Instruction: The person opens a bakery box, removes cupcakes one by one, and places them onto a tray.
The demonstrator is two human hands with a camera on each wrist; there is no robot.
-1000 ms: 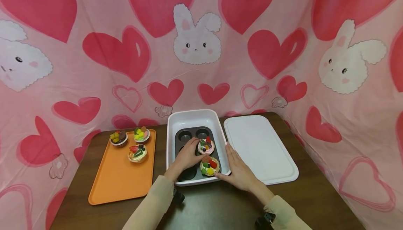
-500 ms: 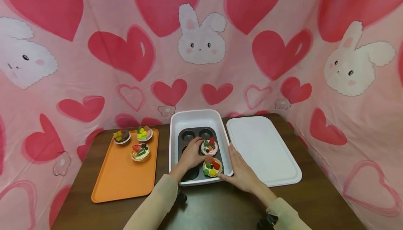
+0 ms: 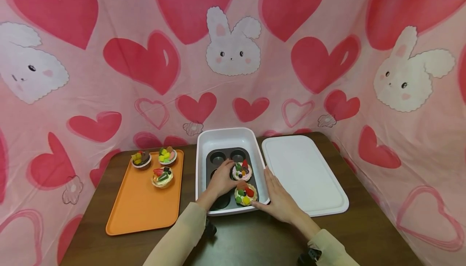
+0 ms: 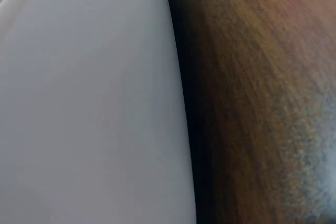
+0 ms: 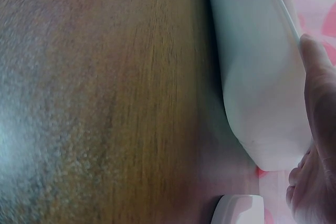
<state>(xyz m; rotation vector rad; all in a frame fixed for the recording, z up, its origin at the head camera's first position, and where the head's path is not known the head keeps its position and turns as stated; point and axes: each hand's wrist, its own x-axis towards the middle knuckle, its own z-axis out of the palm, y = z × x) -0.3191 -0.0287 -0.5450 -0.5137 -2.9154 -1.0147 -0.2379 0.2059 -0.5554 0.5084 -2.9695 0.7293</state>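
A white deep tub (image 3: 225, 136) holds a dark muffin tin (image 3: 227, 155). My left hand (image 3: 220, 180) reaches in over the tin's left cups, fingers and thumb round a fruit tart with pink cream (image 3: 243, 173). In front of that tart sits another one with a strawberry and green and yellow toppings (image 3: 244, 196), close by my left thumb. My right hand (image 3: 282, 201) lies along the tub's right side, fingers straight, thumb at the front corner. The right wrist view shows that hand (image 5: 321, 95) against the tub wall (image 5: 262, 77); the left wrist view shows only tub wall (image 4: 94, 103) and table.
On the left, an orange tray (image 3: 142, 213) carries a chocolate cupcake (image 3: 140, 160), a cupcake with yellow topping (image 3: 167, 156) and a fruit tart (image 3: 162, 177). A flat white lid-like board (image 3: 303, 173) lies right of the tub. Pink printed cloth (image 3: 273, 71) hangs behind the wooden table (image 3: 233, 241).
The whole head view has shifted slightly to the right since a second ago. Both hands and the tarts keep their places relative to the tub.
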